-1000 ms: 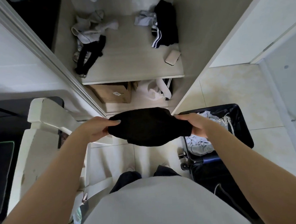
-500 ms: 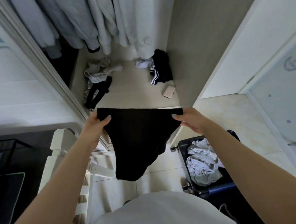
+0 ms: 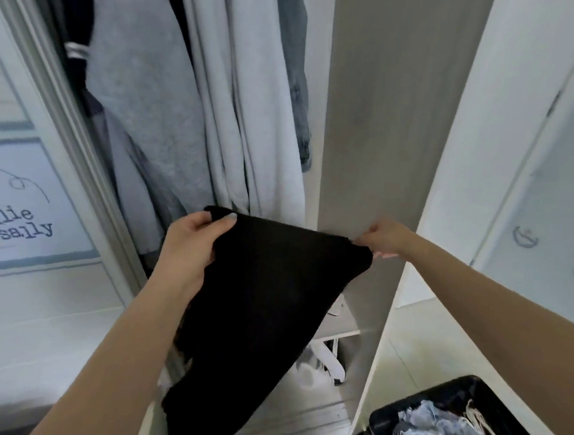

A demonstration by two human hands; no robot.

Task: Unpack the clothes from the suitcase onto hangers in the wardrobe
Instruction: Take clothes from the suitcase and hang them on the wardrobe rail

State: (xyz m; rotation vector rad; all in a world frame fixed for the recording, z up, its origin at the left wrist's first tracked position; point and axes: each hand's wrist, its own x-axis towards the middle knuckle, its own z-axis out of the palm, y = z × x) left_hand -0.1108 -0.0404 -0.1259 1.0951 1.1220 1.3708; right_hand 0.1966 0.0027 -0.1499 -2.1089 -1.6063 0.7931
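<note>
Left grip (image 3: 193, 246) and right grip (image 3: 386, 238) hold the black garment (image 3: 257, 303) by its corners; the right's fingertip pinch could slip, dropping it.

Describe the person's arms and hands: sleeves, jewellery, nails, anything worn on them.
The left forearm and right forearm are bare, with no sleeve reaching into view. No watch, bracelet or ring shows on the left hand or the right hand. The left thumbnail looks painted a pale grey. The right hand's nails are too blurred to judge.
</note>
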